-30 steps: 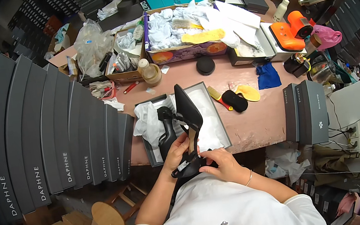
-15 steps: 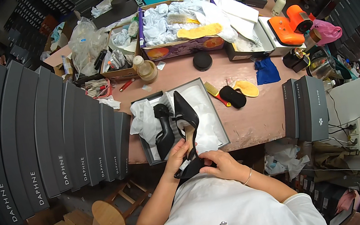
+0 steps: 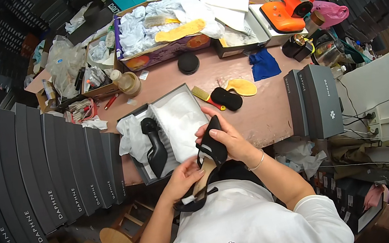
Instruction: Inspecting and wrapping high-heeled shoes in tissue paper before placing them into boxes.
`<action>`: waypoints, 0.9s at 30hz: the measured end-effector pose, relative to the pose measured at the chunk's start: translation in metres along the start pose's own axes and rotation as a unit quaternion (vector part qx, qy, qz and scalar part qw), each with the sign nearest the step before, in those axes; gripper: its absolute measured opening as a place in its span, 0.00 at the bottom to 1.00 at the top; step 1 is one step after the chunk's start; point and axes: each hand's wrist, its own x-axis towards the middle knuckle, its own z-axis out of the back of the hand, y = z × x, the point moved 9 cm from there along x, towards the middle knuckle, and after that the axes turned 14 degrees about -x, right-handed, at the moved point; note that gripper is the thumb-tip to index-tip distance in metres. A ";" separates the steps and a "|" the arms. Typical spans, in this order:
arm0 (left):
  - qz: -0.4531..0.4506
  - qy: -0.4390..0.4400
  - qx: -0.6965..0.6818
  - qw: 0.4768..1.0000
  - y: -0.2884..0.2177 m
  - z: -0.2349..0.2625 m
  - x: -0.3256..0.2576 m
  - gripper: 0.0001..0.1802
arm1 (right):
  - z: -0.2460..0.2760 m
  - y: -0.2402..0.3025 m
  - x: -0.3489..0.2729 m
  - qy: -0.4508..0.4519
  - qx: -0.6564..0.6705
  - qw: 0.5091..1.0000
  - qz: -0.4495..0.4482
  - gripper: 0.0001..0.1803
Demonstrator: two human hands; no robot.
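Hands (image 3: 233, 143) both snug around one smooth black pointed-toe shoe (image 3: 215, 149), pale insole (image 3: 201, 182) inside, near thin crumpled white tissue (image 3: 130, 133).

Shoe (image 3: 215, 152): black, pointed toe, beige insole (image 3: 201, 183), black strap (image 3: 182, 207) at the heel end. Held in both hands, tilted: toe up and to the right, away from the wearer, inside facing up. Toe end sits in the right hand (image 3: 224, 138), thumb over the top. Left hand (image 3: 183, 178) grips the mid-section, thumb by the insole edge. Heel end hangs just below the left hand, with a small white piece (image 3: 188, 200) there. Underside hidden.
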 end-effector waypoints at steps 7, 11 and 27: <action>-0.028 0.012 0.032 0.999 -0.027 -0.043 -0.008 0.10 | 0.005 -0.010 -0.012 -0.093 0.014 0.996 0.009 0.26; 0.020 0.009 -0.099 0.995 -0.010 -0.046 -0.004 0.10 | 0.007 -0.004 -0.017 -0.117 -0.025 0.993 0.019 0.24; -0.004 -0.026 -0.154 0.988 -0.013 -0.028 -0.009 0.05 | -0.010 -0.008 -0.006 -0.139 -0.083 0.987 0.019 0.23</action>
